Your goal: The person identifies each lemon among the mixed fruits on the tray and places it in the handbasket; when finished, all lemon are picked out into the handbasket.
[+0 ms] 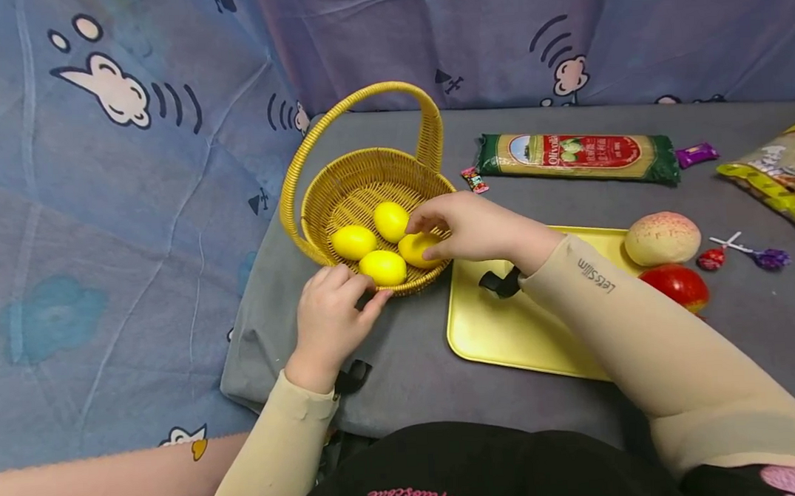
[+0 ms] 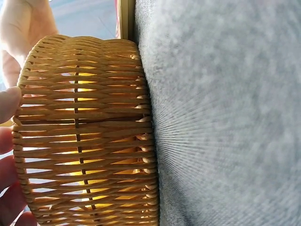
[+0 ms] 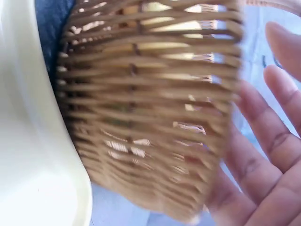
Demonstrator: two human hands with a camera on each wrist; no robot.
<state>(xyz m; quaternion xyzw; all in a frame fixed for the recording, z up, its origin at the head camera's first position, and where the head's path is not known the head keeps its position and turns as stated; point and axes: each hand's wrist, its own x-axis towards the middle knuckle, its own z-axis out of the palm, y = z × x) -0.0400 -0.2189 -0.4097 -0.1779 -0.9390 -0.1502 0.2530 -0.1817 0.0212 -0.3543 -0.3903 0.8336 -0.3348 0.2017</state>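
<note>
A yellow woven basket [image 1: 367,168] with a tall arched handle stands on the grey table, with several yellow lemons [image 1: 383,268] lying on its bottom. My left hand [image 1: 333,310] holds the near rim, fingers curled over it, seen also at the rim in the left wrist view. Over the right side of the basket reaches my right hand [image 1: 470,226], its loosely bent fingers beside the rightmost lemon [image 1: 419,248]. In the right wrist view the visible fingers [image 3: 254,165] are spread at the rim with nothing between them. Fingertip contact with the lemon cannot be told.
Right of the basket lies a yellow tray [image 1: 495,340], partly under the right forearm. A peach [image 1: 663,238] and a red fruit [image 1: 675,286] sit at its right side. Behind are a pasta pack [image 1: 580,155] and small candies [image 1: 475,180]; lollipops [image 1: 767,259] and a noodle bag [image 1: 783,168] lie farther right.
</note>
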